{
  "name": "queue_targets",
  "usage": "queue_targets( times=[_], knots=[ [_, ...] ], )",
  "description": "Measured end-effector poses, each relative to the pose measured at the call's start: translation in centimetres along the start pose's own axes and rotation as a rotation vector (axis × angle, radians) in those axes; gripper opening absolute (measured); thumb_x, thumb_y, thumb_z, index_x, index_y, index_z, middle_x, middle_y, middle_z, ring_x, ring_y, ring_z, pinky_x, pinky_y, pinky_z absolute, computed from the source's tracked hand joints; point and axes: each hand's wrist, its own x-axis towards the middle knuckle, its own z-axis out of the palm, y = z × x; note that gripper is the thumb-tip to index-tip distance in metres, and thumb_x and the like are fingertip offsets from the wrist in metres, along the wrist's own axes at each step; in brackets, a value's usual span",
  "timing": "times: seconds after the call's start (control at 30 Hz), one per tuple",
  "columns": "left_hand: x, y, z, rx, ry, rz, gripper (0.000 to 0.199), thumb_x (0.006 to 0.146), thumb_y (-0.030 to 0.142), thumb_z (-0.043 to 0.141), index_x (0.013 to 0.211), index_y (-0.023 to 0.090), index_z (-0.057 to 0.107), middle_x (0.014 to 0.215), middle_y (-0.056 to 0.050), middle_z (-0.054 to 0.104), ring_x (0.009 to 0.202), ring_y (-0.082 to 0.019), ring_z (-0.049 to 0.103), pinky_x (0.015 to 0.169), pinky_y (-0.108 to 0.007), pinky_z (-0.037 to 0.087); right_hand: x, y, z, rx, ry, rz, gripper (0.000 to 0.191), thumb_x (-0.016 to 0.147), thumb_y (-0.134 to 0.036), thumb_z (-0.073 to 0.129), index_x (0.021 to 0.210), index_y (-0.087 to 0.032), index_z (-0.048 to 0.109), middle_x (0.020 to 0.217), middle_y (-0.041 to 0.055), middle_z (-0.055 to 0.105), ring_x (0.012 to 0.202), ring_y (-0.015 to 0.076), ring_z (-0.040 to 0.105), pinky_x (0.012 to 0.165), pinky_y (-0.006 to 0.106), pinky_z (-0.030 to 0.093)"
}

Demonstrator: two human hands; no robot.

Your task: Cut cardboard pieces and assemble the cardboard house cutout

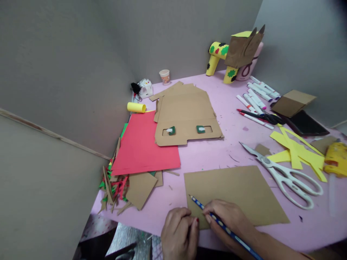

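A rectangular piece of brown cardboard [238,187] lies flat near the table's front edge. My right hand [230,220] grips a blue pencil with pale dots [222,225], its tip resting at the cardboard's left edge. At the cardboard's lower left corner, my left hand [179,231] has its fingers curled, with the thumb and fingertips against the edge. A small red spot shows at the thumb tip. White-handled scissors [282,177] lie to the right, blades pointing away to the left.
Red paper sheets [149,144] and a flattened cardboard box [187,108] lie behind. Scraps [141,187] pile up at left. Yellow strips [298,151], markers [260,94] and a yellow glue gun [336,159] are at right. A spotted cardboard animal [235,54] and paper cup [165,77] stand at the back.
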Motion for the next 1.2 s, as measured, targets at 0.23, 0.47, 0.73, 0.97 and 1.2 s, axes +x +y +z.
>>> queue_targets(
  times=[0.23,0.47,0.73,0.97,1.2],
  knots=[
    [0.3,0.1,0.1,-0.038,0.027,0.036,0.019,0.076,-0.002,0.056,0.078,0.017,0.055,0.077,-0.004,0.061,0.078,-0.014,0.054,0.075,-0.028,0.046,-0.1,0.4,0.5,-0.013,0.004,-0.048,0.020,0.083,-0.006,0.040,0.091,-0.022,0.048,0.074,-0.0016,0.065,0.067,0.0118,0.063,0.061,0.020,0.046],
    [0.3,0.0,0.3,0.006,0.046,0.061,0.018,0.076,0.000,0.056,0.077,0.017,0.055,0.076,-0.004,0.060,0.076,-0.015,0.055,0.072,-0.028,0.047,0.0,-0.1,0.1,-0.014,0.027,-0.018,0.021,0.082,-0.004,0.042,0.092,-0.021,0.049,0.076,-0.0006,0.066,0.069,0.0117,0.063,0.065,0.020,0.047],
    [0.4,0.2,0.2,0.004,0.019,0.023,0.018,0.078,0.000,0.055,0.077,0.019,0.054,0.077,-0.003,0.058,0.077,-0.015,0.053,0.070,-0.028,0.045,-0.9,0.3,-1.2,-0.014,0.174,0.055,0.018,0.083,-0.008,0.043,0.088,-0.022,0.053,0.068,-0.0005,0.062,0.061,0.0129,0.061,0.058,0.022,0.048],
    [1.1,0.0,-0.7,0.054,-0.115,-0.006,0.010,0.082,0.010,0.056,0.081,0.020,0.058,0.077,-0.003,0.055,0.076,-0.016,0.053,0.066,-0.027,0.045,-4.0,1.5,-5.5,-0.202,0.394,0.398,0.009,0.086,-0.030,0.052,0.086,-0.023,0.058,0.066,-0.0013,0.065,0.053,0.0138,0.062,0.047,0.019,0.049],
    [2.2,0.2,-0.2,0.256,-0.146,0.154,0.034,0.079,0.024,0.062,0.112,0.019,0.054,0.120,-0.013,0.052,0.111,-0.023,0.049,0.086,-0.034,0.050,-5.6,3.5,-8.5,-0.295,0.554,0.557,0.023,0.090,-0.038,0.042,0.094,-0.024,0.060,0.093,0.0046,0.070,0.090,0.0207,0.065,0.078,0.031,0.053]
  ],
)
